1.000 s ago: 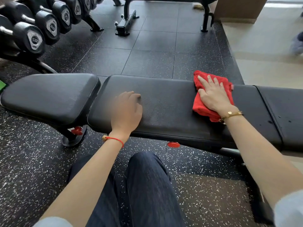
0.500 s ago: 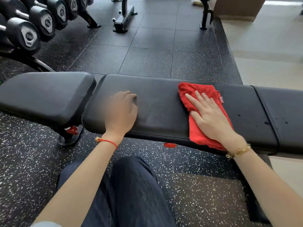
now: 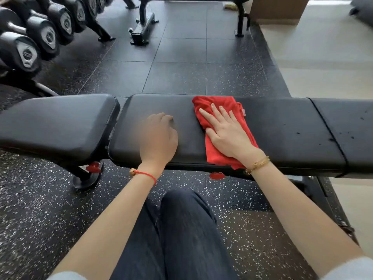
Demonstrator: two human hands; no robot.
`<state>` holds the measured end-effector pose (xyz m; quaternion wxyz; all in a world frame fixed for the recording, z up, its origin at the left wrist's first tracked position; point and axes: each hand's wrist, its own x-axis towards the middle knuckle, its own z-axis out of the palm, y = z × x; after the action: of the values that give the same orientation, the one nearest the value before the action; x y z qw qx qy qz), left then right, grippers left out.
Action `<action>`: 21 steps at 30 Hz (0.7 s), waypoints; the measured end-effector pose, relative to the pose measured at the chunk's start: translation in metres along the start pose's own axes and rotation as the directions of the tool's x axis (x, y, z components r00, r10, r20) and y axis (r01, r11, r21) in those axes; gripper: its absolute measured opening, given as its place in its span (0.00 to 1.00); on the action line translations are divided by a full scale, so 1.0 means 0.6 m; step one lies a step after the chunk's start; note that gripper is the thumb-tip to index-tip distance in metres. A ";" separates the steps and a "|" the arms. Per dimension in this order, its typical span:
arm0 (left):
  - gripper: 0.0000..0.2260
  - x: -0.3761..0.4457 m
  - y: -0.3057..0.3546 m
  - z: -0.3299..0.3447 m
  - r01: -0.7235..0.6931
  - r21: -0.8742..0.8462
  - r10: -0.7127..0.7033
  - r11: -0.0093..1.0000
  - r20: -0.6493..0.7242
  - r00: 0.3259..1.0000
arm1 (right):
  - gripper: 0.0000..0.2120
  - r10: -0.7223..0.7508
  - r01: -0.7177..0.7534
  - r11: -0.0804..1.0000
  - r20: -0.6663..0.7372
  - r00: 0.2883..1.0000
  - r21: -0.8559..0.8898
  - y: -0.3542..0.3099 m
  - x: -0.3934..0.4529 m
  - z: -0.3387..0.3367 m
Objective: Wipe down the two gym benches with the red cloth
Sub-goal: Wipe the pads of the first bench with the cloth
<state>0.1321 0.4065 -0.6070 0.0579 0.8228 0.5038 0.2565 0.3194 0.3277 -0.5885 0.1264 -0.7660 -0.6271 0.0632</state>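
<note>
Red cloth (image 3: 219, 110) on black bench (image 3: 282, 128); black floor (image 3: 30, 209) (white-speckled); dark blue trousers (image 3: 181, 239).

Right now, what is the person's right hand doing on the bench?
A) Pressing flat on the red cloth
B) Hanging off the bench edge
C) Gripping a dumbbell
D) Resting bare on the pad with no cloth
A: the right hand lies with straight, spread fingers flat on the red cloth, which is spread on the black bench pad; the left hand rests bare on the pad beside it.
</note>
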 end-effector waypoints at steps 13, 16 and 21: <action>0.16 0.001 0.039 -0.002 -0.123 -0.074 0.128 0.990 0.068 0.989 | 0.27 0.446 -0.452 0.891 -0.099 0.889 -0.045 0.134 -0.050 -0.029; 0.17 -0.002 0.093 0.003 -0.211 -0.162 0.230 0.964 0.105 0.967 | 0.27 0.451 -0.456 0.889 -0.096 0.887 -0.038 0.133 -0.053 -0.031; 0.20 -0.009 0.165 0.027 -0.292 -0.166 0.324 0.942 0.219 0.920 | 0.27 0.443 -0.446 0.895 -0.083 0.892 -0.019 0.128 -0.059 -0.034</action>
<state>0.2170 0.3565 -0.5881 0.1315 0.9115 0.3393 0.1917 0.3898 0.2768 -0.5923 0.1179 -0.8932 -0.4311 0.0492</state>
